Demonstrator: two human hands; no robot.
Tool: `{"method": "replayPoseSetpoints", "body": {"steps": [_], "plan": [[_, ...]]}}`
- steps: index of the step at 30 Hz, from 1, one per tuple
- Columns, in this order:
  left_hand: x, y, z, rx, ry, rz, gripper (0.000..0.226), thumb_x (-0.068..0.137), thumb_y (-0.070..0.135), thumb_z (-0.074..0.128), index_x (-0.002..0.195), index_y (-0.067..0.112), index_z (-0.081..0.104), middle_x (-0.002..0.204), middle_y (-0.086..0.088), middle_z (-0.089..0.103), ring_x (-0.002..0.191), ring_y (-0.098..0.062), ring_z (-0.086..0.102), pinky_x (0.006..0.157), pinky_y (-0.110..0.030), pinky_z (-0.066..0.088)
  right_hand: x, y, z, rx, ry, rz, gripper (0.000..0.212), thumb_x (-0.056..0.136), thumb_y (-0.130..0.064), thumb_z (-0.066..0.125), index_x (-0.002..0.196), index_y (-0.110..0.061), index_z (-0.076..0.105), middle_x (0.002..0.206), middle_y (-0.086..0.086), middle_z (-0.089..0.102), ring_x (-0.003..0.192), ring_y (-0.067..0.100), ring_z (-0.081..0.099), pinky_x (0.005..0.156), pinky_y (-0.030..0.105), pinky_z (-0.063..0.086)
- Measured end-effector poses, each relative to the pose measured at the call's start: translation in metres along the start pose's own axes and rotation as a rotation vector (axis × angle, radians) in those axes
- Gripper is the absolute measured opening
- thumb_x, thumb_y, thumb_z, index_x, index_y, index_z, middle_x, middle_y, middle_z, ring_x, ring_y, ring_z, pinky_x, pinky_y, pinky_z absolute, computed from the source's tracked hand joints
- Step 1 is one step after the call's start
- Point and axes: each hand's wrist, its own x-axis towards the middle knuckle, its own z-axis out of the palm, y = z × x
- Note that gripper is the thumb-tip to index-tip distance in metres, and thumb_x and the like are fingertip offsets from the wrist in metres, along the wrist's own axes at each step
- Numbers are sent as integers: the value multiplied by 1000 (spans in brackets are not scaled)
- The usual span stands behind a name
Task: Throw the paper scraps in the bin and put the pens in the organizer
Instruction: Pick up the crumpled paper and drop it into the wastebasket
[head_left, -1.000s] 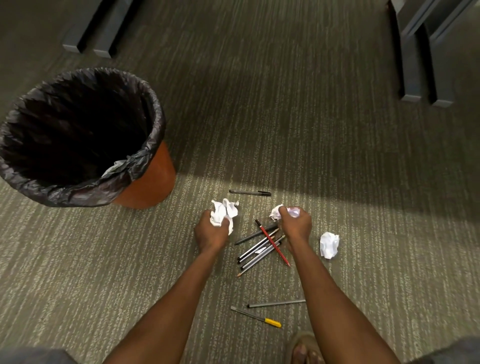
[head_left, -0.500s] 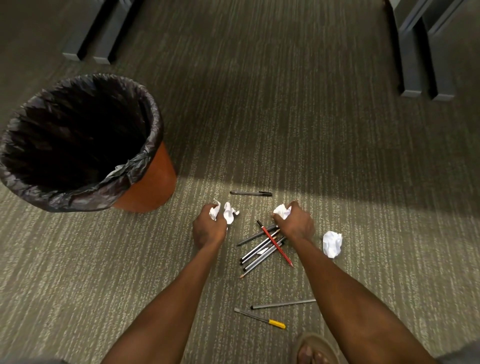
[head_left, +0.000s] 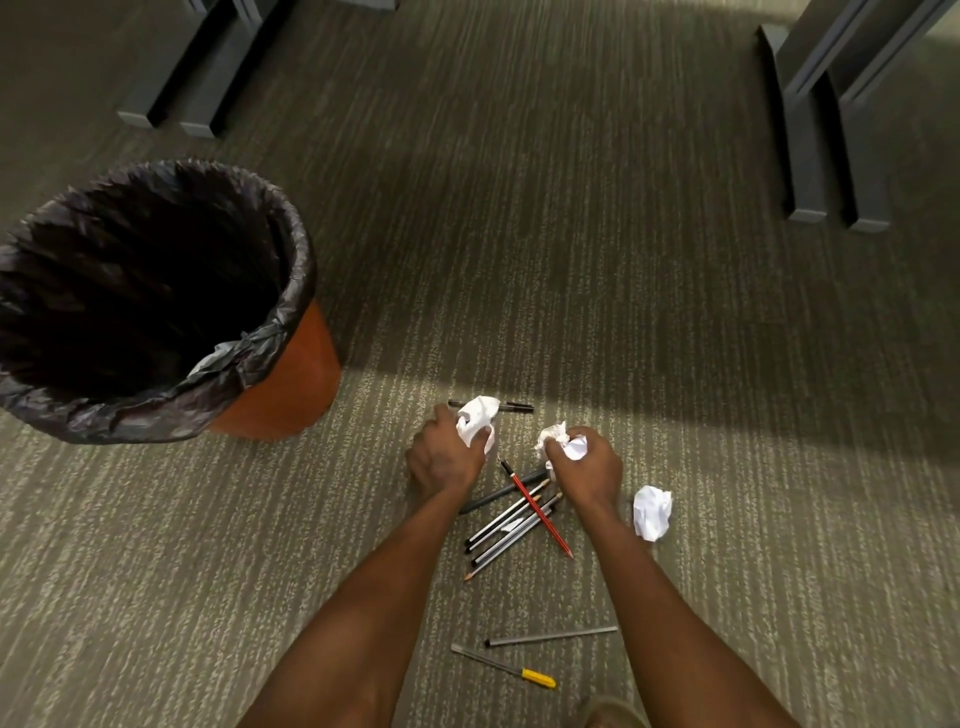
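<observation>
While crouching over the carpet (head_left: 649, 322), I am gripping a crumpled white paper scrap (head_left: 477, 418) in my left hand (head_left: 445, 457), fingers closed around it. My right hand (head_left: 586, 467) is closing on a second crumpled scrap (head_left: 563, 441) in the same manner. Both hands are hovering just above a loose cluster of pens and pencils (head_left: 511, 519) lying on the floor, a red pencil (head_left: 537, 509) crossing the grey ones. A black pen (head_left: 517, 407) is lying beyond my left hand, partly hidden by the scrap I am holding. One further paper ball (head_left: 652, 512) is resting on the carpet just right of my right forearm. Nearer to me, a grey pen (head_left: 550, 636) and a clear pen with a yellow cap (head_left: 504, 666) are lying apart from the cluster. An orange bin (head_left: 291, 384) lined with a black bag (head_left: 156, 410) is standing to the left, near my left hand. Dark furniture legs (head_left: 826, 156) are standing at the far edge.
</observation>
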Motion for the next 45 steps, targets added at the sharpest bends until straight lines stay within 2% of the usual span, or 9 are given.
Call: {"method": "replayPoseSetpoints", "body": {"steps": [6,17,21,24,27,30,36,40,45], "plan": [[16,19,1,221,-33,226,43,93,44,68,127,22,55,113,-9,72,103,-30,68,88,-42,52,0,6,-3,59,47,-2,31,80,-41,79,103,-20,73,100,6,76,86,22,64,74,28,40],[13,7,2,203,-71,170,35,93,27,68,128,25,66,127,-8,62,109,-27,65,95,-39,50,-6,-7,2,281,-87,150,26,77,-41,83,92,-28,66,90,-6,69,87,19,67,75,30,49],[3,10,-18,-303,-110,-137,39,91,32,74,125,13,71,120,-14,74,111,-35,70,92,-38,54,-13,-26,6,460,-210,225,23,79,-33,82,85,-17,67,91,15,74,80,26,67,73,45,56],[-7,14,-50,-953,-271,-489,38,87,25,81,119,6,74,108,-15,79,96,-30,76,85,-41,62,-29,-57,5,541,-261,240,23,80,-31,81,78,-15,65,75,9,67,62,19,58,55,31,46],[-19,15,-104,-1325,-390,-613,14,83,22,83,92,11,82,92,-13,80,73,-25,75,63,-32,58,-52,-101,3,638,-439,236,13,83,-34,78,85,-22,72,67,3,66,46,11,49,45,23,37],[-29,19,-161,-1409,-413,-542,6,85,25,81,82,20,84,91,-9,80,69,-18,75,55,-26,54,-73,-151,-3,709,-612,144,11,87,-33,72,94,-25,75,70,2,68,46,7,48,43,21,35],[-37,19,-270,-1551,-293,-218,27,90,20,73,117,17,74,109,-10,78,88,-20,75,75,-32,59,-105,-239,-15,835,-862,-46,24,88,-42,66,107,-28,69,80,2,69,57,10,58,44,22,34],[-27,2,-320,-1598,-287,-232,36,96,23,65,128,7,66,116,-19,73,97,-31,72,86,-43,58,-126,-292,-4,858,-953,-94,19,95,-42,65,107,-29,71,92,4,75,67,14,69,46,24,45],[-4,-33,-341,-1663,-214,-423,49,104,31,57,144,3,55,135,-20,62,117,-38,63,118,-56,39,-142,-349,23,738,-1023,73,55,89,-62,63,118,-16,67,113,10,76,88,22,74,57,31,59]]}}
